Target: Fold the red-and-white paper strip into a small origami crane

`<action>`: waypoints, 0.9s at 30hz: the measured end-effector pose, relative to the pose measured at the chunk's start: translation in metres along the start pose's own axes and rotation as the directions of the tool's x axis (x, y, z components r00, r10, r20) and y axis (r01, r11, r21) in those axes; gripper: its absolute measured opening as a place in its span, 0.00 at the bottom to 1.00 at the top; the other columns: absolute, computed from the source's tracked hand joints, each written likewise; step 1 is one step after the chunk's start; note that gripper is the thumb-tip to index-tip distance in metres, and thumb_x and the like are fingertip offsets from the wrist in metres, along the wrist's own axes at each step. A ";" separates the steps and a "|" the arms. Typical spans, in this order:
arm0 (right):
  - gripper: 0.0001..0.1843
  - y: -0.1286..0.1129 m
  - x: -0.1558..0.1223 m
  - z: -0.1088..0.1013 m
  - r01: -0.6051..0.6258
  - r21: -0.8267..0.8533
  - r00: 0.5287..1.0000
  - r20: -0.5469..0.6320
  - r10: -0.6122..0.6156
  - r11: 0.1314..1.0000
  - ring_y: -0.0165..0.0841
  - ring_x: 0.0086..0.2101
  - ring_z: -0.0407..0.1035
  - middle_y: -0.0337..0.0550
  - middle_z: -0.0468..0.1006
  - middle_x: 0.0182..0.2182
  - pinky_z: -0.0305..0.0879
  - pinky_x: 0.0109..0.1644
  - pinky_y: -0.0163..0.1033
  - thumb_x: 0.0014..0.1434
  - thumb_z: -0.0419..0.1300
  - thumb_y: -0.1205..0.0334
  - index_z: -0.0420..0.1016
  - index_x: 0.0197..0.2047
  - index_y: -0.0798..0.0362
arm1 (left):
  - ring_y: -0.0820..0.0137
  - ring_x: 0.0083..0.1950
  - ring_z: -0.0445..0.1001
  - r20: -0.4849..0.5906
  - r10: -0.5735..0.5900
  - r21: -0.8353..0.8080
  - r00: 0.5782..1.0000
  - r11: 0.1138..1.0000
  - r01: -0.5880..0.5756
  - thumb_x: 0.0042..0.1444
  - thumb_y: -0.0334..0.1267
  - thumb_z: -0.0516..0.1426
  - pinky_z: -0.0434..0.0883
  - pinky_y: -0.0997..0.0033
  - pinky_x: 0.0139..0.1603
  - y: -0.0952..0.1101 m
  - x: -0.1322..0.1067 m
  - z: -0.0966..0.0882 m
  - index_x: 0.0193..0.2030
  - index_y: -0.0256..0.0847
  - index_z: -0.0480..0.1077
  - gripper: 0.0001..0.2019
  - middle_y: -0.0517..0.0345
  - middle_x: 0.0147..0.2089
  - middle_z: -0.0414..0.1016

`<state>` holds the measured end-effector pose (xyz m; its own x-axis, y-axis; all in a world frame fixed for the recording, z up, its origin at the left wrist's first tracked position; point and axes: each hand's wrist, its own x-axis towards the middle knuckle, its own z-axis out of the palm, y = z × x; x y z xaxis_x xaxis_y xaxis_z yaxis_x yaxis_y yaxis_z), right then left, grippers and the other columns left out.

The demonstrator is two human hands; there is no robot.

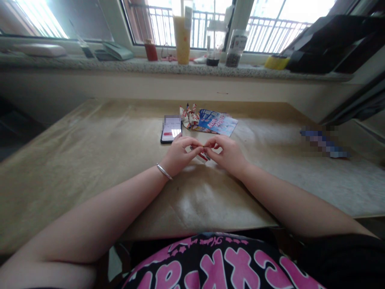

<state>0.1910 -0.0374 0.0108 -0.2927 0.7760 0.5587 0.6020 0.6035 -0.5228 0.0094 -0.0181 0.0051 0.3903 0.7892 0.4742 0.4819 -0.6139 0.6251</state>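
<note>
My left hand (182, 151) and my right hand (227, 154) meet above the middle of the table, fingers pinched together. Between them is a small piece of folded paper (203, 157), white with red and dark print, its upper part covered by my fingertips. Just beyond my left hand lies a phone (171, 130) with its screen lit. A cluster of pointed folded-paper pieces (190, 116), white with red and blue print, sits beside it. Behind my right hand a fanned stack of blue printed leaflets (218, 122) rests flat.
The table (90, 160) has a tan covering. A blurred blue strip-shaped item (326, 144) lies at its right. On the stone windowsill (120, 64) stand a tall yellow container (182, 40), a red jar (150, 51), a clear container (236, 48), a yellow roll (276, 62) and a large black object (321, 48).
</note>
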 end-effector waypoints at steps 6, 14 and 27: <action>0.05 0.001 0.000 0.006 -0.069 0.163 0.997 0.050 0.061 0.984 0.30 0.31 0.68 0.38 0.74 0.29 0.67 0.35 0.37 0.50 0.60 0.61 0.69 0.32 0.51 | 0.68 0.41 0.72 0.008 -0.043 -0.053 0.999 0.998 0.043 0.53 0.42 0.55 0.56 0.56 0.59 0.002 -0.003 0.001 0.30 0.41 0.71 0.08 0.60 0.34 0.76; 0.07 0.007 0.001 0.010 -0.172 0.243 0.984 0.092 0.153 0.955 0.29 0.30 0.68 0.38 0.74 0.28 0.67 0.35 0.37 0.52 0.60 0.57 0.70 0.29 0.52 | 0.71 0.36 0.70 0.064 -0.097 -0.230 0.993 0.967 0.109 0.54 0.41 0.54 0.67 0.72 0.40 -0.001 0.001 0.002 0.32 0.37 0.69 0.09 0.59 0.32 0.72; 0.10 0.012 0.001 0.013 -0.219 0.248 0.974 0.114 0.196 0.944 0.28 0.27 0.67 0.39 0.74 0.27 0.65 0.32 0.36 0.50 0.61 0.54 0.71 0.29 0.52 | 0.71 0.37 0.71 0.085 -0.138 -0.243 0.987 0.958 0.155 0.52 0.42 0.55 0.68 0.71 0.41 0.002 0.001 0.000 0.32 0.37 0.70 0.09 0.59 0.32 0.73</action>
<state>0.1877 -0.0270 -0.0034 -0.2518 0.8949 0.3683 0.4481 0.4452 -0.7752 0.0106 -0.0181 0.0068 0.3853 0.8623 0.3286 0.3314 -0.4617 0.8228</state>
